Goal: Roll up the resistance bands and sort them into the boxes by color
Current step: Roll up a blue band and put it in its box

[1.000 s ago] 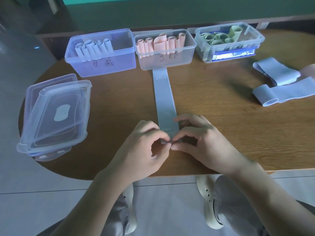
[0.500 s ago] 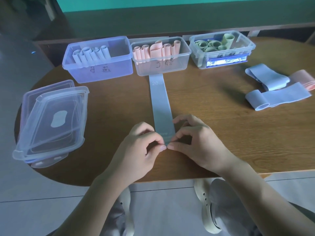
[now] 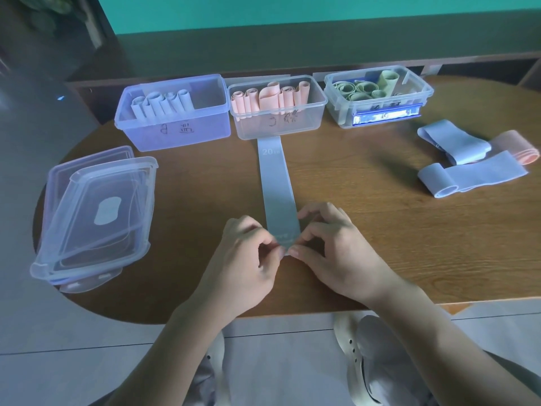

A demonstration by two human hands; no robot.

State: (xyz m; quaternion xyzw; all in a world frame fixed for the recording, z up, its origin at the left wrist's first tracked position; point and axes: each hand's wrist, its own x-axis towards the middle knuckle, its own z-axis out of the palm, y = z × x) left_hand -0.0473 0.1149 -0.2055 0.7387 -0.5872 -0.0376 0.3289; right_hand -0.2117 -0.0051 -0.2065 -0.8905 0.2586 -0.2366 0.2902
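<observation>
A blue resistance band point(image 3: 276, 186) lies flat on the wooden tabletop point(image 3: 366, 230), stretched straight from the near edge toward the far edge, its far end touching the front wall of the middle box point(image 3: 278, 124); the marking "20" shows near that far end. The left hand point(image 3: 248, 259) and the right hand point(image 3: 336, 253) meet at the band's near end, each with fingers curled and thumb and forefinger pinching a corner of the band, so both grips are closed on it. The near end looks slightly lifted or folded between the fingertips, though how far it is rolled cannot be told.

Along the far edge stand three clear boxes in a row. The left box point(image 3: 175, 133) holds several rolled blue bands standing at its left side. The middle box holds rolled pink bands. The right box point(image 3: 380, 109) holds rolled green bands.

Toward the right edge of the tabletop lie loose bands: a blue band point(image 3: 452, 140) folded flat, a second blue band point(image 3: 474, 177) partly rolled at its left end, and a pink band point(image 3: 518, 148) just behind them, touching or overlapping both.

At the left edge a stack of clear lids point(image 3: 96, 212) rests tilted, overhanging the tabletop's rim.
</observation>
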